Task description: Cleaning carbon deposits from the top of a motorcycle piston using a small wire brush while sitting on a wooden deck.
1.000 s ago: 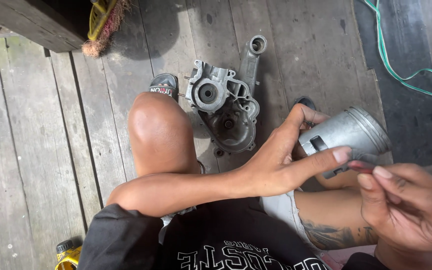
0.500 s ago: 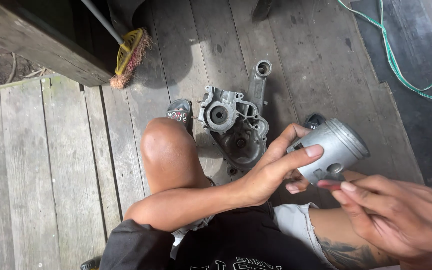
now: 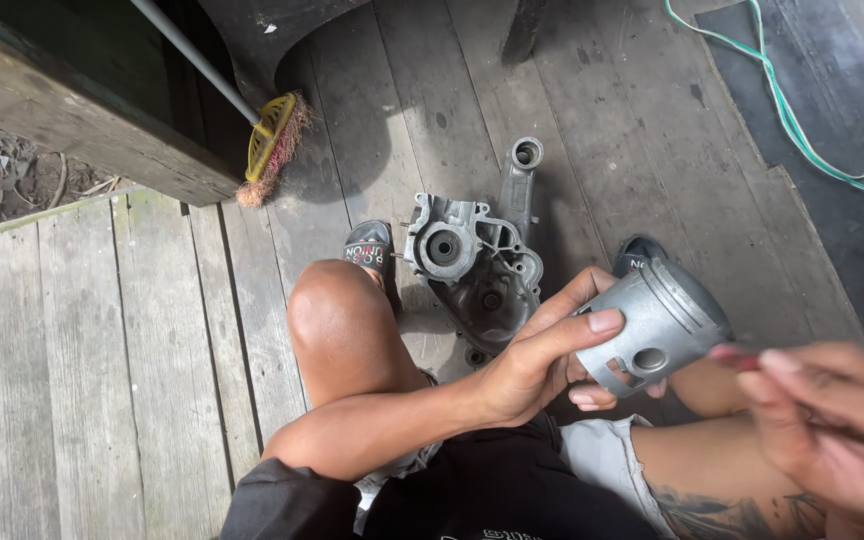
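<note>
Two hands: both sat low in the head view, over the person's lap.
Left hand [image 3: 537, 365]: its fingers [image 3: 592, 322] were clasped around a piston [image 3: 657, 325], thumb underneath, holding it above the right thigh.
Piston: a dull grey metal cylinder, tilted with its closed crown up and to the right; a round pin hole and a cut-out showed in its skirt.
Right hand [image 3: 832, 430]: blurred, just right of the piston, fingers pinched on a small red item [image 3: 734, 355] (too blurred to identify).
Engine casing [image 3: 477, 270]: grey cast metal, lying on the plank floor [image 3: 112, 360] between the feet.
Sandals [image 3: 367, 250]: dark, with light lettering on the straps.
Broom [image 3: 270, 145]: yellow head, worn bristles, upper left.
Cable [image 3: 792, 130]: green, trailing across the dark mat [image 3: 852, 80].
</note>
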